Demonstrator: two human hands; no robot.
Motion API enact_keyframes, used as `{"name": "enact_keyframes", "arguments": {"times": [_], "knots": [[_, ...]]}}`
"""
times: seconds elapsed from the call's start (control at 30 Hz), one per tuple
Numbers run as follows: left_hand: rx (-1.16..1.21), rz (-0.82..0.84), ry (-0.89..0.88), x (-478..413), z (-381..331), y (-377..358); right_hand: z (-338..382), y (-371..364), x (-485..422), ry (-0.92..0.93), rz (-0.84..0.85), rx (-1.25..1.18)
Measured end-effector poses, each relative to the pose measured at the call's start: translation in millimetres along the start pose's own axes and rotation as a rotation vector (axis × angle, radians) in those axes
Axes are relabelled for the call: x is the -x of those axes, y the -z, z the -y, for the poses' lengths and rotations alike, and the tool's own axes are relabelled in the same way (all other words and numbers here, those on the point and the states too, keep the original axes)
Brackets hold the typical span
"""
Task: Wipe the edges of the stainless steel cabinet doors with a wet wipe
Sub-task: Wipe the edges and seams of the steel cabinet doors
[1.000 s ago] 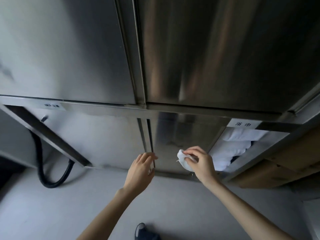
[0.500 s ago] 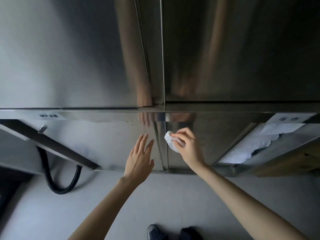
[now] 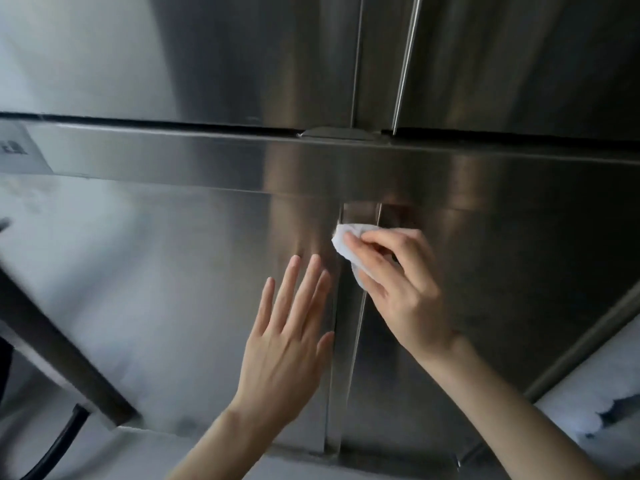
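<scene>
A stainless steel cabinet fills the view, with two lower doors meeting at a vertical seam [image 3: 346, 358]. My right hand [image 3: 398, 289] pinches a crumpled white wet wipe [image 3: 343, 240] and presses it against the top of that seam, just under the horizontal steel band [image 3: 207, 157]. My left hand [image 3: 287, 341] lies flat with straight fingers on the lower left door [image 3: 156, 289], next to the seam. Two upper doors [image 3: 242, 57] hang above the band.
The lower right door [image 3: 502, 289] stands ajar, and white folded towels [image 3: 588, 410] show behind its edge at the far right. A dark diagonal bar [image 3: 52, 358] and a black hose [image 3: 52, 448] sit at the lower left. A small label [image 3: 17, 147] is on the band's left end.
The view has closed in on the cabinet. My right hand has carried the wipe up the seam to its top. My left hand went from the door edge to lying flat on the left door.
</scene>
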State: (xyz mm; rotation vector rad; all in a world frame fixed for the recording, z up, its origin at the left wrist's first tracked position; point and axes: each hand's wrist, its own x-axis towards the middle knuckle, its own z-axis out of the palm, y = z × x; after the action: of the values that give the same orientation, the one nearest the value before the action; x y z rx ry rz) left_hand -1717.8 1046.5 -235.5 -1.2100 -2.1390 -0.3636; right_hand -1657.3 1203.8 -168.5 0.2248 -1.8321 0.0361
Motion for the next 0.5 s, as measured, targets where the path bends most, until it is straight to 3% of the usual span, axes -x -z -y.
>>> {"name": "enact_keyframes", "arguments": {"times": [0.13, 0.33, 0.5], "knots": [[-0.019, -0.197, -0.117, -4.6, 21.9, -32.6, -11.9, -16.3, 20.8, 0.173, 0.018, 0.181], [0.087, -0.541, -0.192, -40.3, 48.4, -32.5, -25.0, -11.8, -13.6, 0.341, -0.115, 0.201], [0.088, -0.701, -0.23, -56.5, 50.9, -45.1, -23.0, -18.3, 0.3, 0.327, -0.104, 0.435]]}}
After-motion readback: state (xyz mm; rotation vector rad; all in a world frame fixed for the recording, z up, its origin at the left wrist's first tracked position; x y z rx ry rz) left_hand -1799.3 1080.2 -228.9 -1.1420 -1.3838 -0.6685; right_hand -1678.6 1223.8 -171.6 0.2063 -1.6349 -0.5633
